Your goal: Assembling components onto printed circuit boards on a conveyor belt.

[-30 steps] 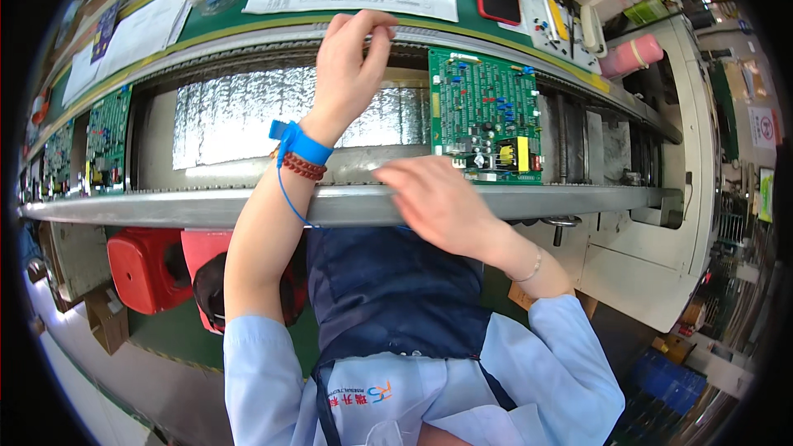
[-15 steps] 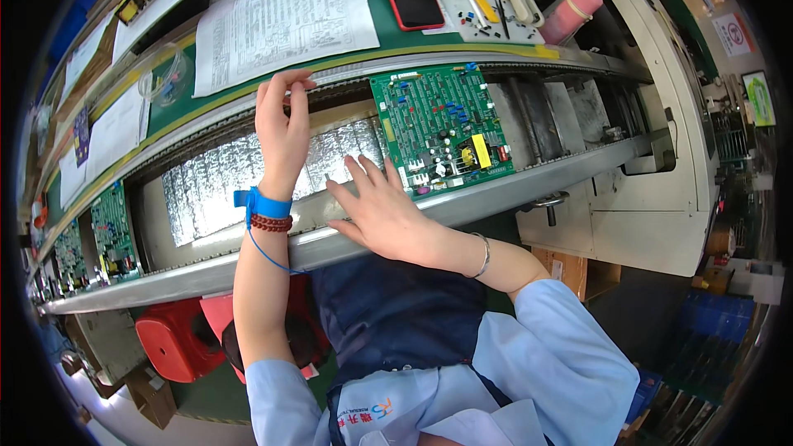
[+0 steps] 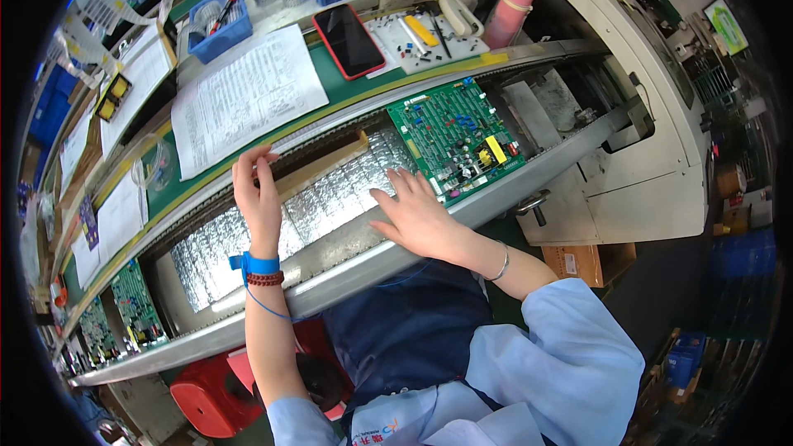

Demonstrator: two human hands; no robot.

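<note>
A green circuit board (image 3: 450, 128) crowded with components lies across the two rails of a metal conveyor (image 3: 330, 289). My right hand (image 3: 421, 219) is spread flat just left of the board, its fingertips close to the board's left edge; whether they touch it I cannot tell. Over the far rail, further left, my left hand (image 3: 259, 206) is raised with loosely bent fingers and nothing in it. A blue wrist strap (image 3: 256, 264) with a thin cord circles my left wrist. Silvery foil sheeting (image 3: 318, 206) lies between the rails beneath my hands.
Beyond the far rail are a printed sheet (image 3: 248, 99), a red-edged phone (image 3: 349, 40), a white tray of small parts (image 3: 438, 54) and a pink bottle (image 3: 508, 12). A pale machine (image 3: 636, 173) takes in the conveyor's right end. More boards (image 3: 136, 301) sit at the left end.
The view has turned and shifted. The circuit board sits further right along the rails, nearer the machine, and my right hand has moved along beside it. My left hand stays raised over the far rail.
</note>
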